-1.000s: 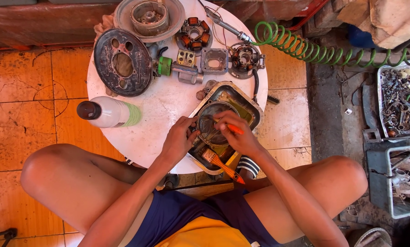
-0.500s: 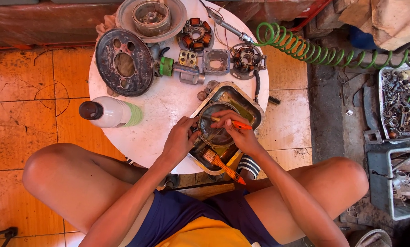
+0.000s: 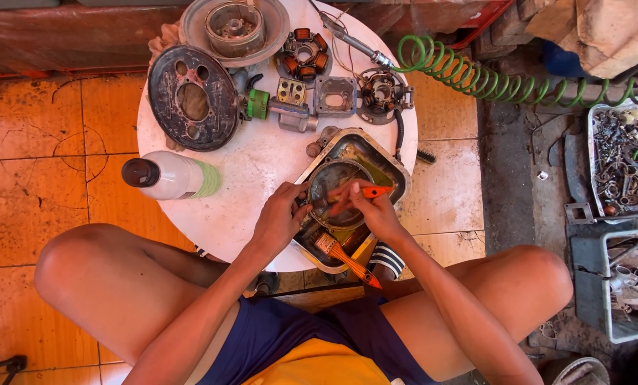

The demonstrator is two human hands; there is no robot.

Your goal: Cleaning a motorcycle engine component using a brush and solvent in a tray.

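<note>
A metal tray (image 3: pixel 397 170) of dirty liquid sits on the near right part of a round white table (image 3: pixel 262 171). Inside it lies a round metal part (image 3: pixel 332 185). My left hand (image 3: pixel 279 217) grips the part's left rim. My right hand (image 3: pixel 372 208) holds an orange-handled brush (image 3: pixel 365 192) across the top of the part. A second orange-handled brush (image 3: pixel 344 258) rests in the tray's near corner, its handle pointing toward me.
On the table lie a dark round plate (image 3: pixel 193 98), a flywheel (image 3: pixel 235 27), a coil stator (image 3: pixel 304 53), several small engine pieces and a white bottle (image 3: pixel 169 175). A green coiled hose (image 3: pixel 511 75) runs right. Bins of metal scraps (image 3: pixel 625 167) stand on the right floor.
My right hand has shifted the brush slightly across the round part. My left hand stays on the part's rim. The view has drifted a little.
</note>
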